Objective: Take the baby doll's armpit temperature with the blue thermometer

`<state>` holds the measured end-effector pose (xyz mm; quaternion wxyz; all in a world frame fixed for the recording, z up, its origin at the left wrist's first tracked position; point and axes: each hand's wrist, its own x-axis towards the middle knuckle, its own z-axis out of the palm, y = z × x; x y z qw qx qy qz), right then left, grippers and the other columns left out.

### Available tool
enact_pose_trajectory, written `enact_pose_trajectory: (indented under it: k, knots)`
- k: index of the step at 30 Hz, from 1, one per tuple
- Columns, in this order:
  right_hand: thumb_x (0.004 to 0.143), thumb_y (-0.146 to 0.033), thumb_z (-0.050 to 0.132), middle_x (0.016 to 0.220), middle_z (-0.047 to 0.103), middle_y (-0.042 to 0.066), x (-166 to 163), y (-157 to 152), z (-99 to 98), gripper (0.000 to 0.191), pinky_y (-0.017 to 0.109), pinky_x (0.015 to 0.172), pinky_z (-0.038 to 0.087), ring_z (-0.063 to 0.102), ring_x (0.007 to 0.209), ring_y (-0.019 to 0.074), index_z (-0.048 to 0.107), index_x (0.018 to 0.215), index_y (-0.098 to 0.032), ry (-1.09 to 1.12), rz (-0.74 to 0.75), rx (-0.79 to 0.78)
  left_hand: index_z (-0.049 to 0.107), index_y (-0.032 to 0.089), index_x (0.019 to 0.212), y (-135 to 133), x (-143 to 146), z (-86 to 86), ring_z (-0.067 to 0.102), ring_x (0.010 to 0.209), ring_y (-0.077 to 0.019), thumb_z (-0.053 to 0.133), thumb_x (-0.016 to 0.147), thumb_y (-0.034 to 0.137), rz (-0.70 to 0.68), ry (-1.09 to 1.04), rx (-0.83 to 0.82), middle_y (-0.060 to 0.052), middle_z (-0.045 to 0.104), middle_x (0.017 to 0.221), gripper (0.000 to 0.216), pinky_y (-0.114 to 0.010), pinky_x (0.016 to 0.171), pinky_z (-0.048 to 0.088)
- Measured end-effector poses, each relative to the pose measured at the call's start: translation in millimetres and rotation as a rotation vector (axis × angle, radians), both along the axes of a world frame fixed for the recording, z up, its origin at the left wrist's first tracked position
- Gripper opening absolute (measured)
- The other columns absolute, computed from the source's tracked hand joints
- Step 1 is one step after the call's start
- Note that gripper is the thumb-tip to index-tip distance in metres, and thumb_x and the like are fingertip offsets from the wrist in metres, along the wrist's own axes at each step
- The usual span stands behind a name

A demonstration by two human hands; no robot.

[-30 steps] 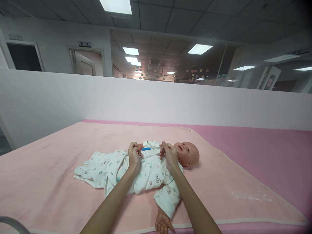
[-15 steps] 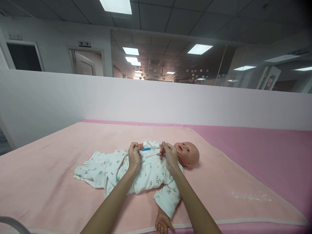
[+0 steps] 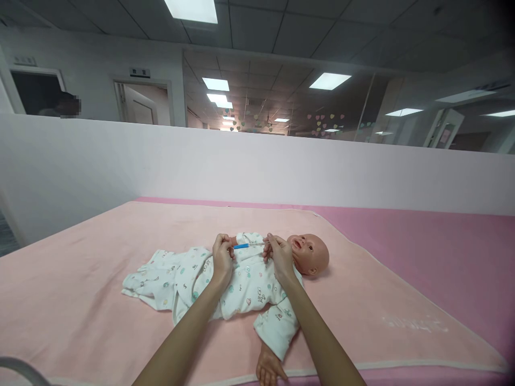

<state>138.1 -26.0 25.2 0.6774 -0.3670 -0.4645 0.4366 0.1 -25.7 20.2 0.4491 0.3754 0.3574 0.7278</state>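
Peach fleece blanket [image 3: 80,300] lies nearest, w/ a plastic baby doll in a white printed romper [image 3: 245,287] on its back across it, head to the right, one bare arm reaching toward the camera. Both forearms run up over the doll's chest. Left hand [image 3: 222,258] pinches the blue end of a thin clear stick w/ a blue tip [image 3: 248,245], prob. a thermometer. Right hand [image 3: 280,256] pinches the clear end, fingers closed on it. Stick sits just above the chest, long axis left-right, btwn the two grips, so neither hand is nearer. Beyond: deeper pink sheet [image 3: 422,241], then white partition wall [image 3: 257,166]. Vs 1 s ago, hands & stick sit as before; a blurred patch [image 3: 68,105] now shows in the dark window far left.
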Motion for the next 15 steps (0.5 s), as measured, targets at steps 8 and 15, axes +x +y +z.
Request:
enact_pose_trajectory:
  k: [8,15]
  knots:
    - [0.069,-0.051,0.059,0.047,0.05,-0.003,0.4,-0.2,0.0,0.037,0.019,0.033,0.034,0.047,0.037,0.0087,0.058,0.066,-0.015,-0.008,0.0,0.004,0.036,0.02,0.063,-0.9,1.1,0.8,0.022,0.037,-0.0077,0.038,0.056,0.016,0.027,-0.022,0.011,0.007,0.025,0.045,0.008,-0.016,0.033,0.024]
    - [0.069,-0.052,0.06,0.047,0.051,-0.003,0.3,0.6,-0.9,0.037,0.019,0.033,0.035,0.047,0.038,0.0088,0.058,0.066,-0.015,-0.015,-0.003,0.0,0.035,0.02,0.061,-1.5,-0.4,0.2,0.019,0.035,-0.0073,0.036,0.054,0.015,0.051,-0.014,0.006,0.007,0.021,0.044,0.009,-0.016,0.033,0.018]
